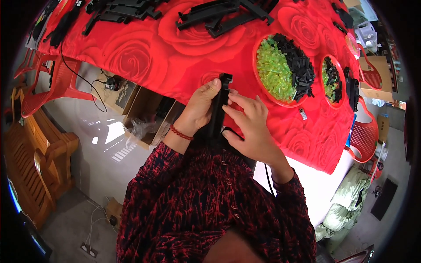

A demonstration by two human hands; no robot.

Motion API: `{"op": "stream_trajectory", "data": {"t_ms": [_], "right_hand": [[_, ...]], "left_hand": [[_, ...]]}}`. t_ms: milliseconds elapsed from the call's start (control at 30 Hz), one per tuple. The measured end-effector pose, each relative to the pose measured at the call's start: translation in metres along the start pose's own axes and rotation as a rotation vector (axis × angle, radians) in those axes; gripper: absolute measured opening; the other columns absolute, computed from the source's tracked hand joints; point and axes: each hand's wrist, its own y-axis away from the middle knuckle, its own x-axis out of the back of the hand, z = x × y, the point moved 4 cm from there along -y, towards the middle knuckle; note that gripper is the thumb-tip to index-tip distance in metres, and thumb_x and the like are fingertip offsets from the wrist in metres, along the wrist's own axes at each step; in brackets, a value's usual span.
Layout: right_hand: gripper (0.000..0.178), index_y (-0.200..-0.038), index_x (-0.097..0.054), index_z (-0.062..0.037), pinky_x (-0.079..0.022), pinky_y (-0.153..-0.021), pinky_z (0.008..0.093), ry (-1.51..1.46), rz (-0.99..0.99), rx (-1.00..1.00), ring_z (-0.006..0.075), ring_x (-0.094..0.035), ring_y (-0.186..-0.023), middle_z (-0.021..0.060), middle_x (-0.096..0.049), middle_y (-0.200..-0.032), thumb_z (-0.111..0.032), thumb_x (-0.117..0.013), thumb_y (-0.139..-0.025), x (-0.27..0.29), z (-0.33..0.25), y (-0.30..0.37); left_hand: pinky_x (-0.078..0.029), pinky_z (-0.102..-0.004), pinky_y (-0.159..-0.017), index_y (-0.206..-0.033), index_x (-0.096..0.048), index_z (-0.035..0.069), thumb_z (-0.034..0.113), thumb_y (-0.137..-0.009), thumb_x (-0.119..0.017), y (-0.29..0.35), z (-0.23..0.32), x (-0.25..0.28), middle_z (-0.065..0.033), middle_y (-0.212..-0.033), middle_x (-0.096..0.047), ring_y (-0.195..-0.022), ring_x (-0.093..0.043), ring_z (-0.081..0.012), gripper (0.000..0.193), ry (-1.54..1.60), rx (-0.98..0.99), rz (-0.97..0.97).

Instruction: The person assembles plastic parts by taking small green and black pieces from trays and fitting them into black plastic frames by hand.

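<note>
My left hand is closed around a long black plastic bar, held in front of my body by the table's near edge. Its thumb lies along the bar near the hooked upper end. My right hand is at the bar's right side, index and middle fingertips against it and the thumb lower down, apart from them. Whether anything small sits under those fingertips, I cannot tell. Right of my hands, a red-rimmed round bowl contains translucent yellow-green pieces and small black pieces.
A red rose-patterned cloth covers the table. More black bars lie at the far side. A smaller bowl and a tiny clear-and-dark object are at right. Red chairs, an open cardboard box and a wooden bench stand around.
</note>
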Motion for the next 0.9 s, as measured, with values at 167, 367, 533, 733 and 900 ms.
{"op": "stream_trajectory", "data": {"t_ms": [167, 367, 533, 733, 900], "right_hand": [[0.048, -0.129, -0.057, -0.0071, -0.022, -0.114, 0.0518, 0.015, 0.173, -0.047, 0.0284, -0.043, -0.13, 0.0096, -0.048, -0.137, -0.005, -0.063, -0.081, 0.019, 0.021, -0.003], [0.045, -0.127, -0.059, -0.0087, -0.027, -0.109, 0.0502, 0.257, 0.129, 0.085, 0.0239, -0.054, -0.113, 0.0069, -0.06, -0.121, -0.008, -0.067, -0.082, 0.022, 0.018, -0.012], [0.036, -0.112, -0.064, -0.0102, -0.028, -0.108, 0.0478, 0.176, 0.106, 0.107, 0.0205, -0.06, -0.087, 0.0003, -0.065, -0.091, -0.008, -0.072, -0.077, 0.028, 0.023, -0.003], [0.036, -0.104, -0.066, -0.0089, -0.028, -0.107, 0.0458, 0.153, 0.183, 0.047, 0.0205, -0.06, -0.085, 0.002, -0.064, -0.087, -0.014, -0.08, -0.072, 0.034, 0.027, 0.014], [0.035, -0.099, -0.065, -0.0071, -0.029, -0.107, 0.0461, 0.159, 0.285, 0.03, 0.0207, -0.059, -0.079, 0.003, -0.063, -0.085, -0.015, -0.083, -0.071, 0.025, 0.026, 0.02]], "left_hand": [[-0.062, -0.0333, -0.06, -0.121, -0.054, 0.001, 0.034, -0.101, -0.053, 0.011, 0.006, -0.003, -0.0175, -0.101, -0.069, -0.069, -0.07, -0.0213, 0.039, -0.074, 0.184, -0.051], [-0.065, -0.04, -0.069, -0.129, -0.047, -0.002, 0.03, -0.101, -0.054, 0.023, -0.006, -0.011, -0.0176, -0.097, -0.067, -0.083, -0.072, -0.0269, 0.043, -0.049, 0.374, -0.251], [-0.063, -0.0483, -0.077, -0.132, -0.046, -0.004, 0.036, -0.104, -0.044, 0.036, 0.008, -0.017, -0.0265, -0.115, -0.064, -0.091, -0.071, -0.031, 0.049, -0.07, 0.425, -0.224], [-0.059, -0.0461, -0.087, -0.146, -0.033, -0.002, 0.043, -0.104, -0.041, 0.039, 0.034, 0.01, -0.0336, -0.137, -0.048, -0.108, -0.065, -0.04, 0.063, 0.189, 0.415, -0.411], [-0.035, -0.0531, -0.115, -0.145, -0.041, 0.004, 0.044, -0.103, -0.042, 0.032, 0.026, 0.013, -0.0224, -0.151, -0.038, -0.141, -0.036, -0.0391, 0.058, 0.107, -0.049, -0.182]]}}
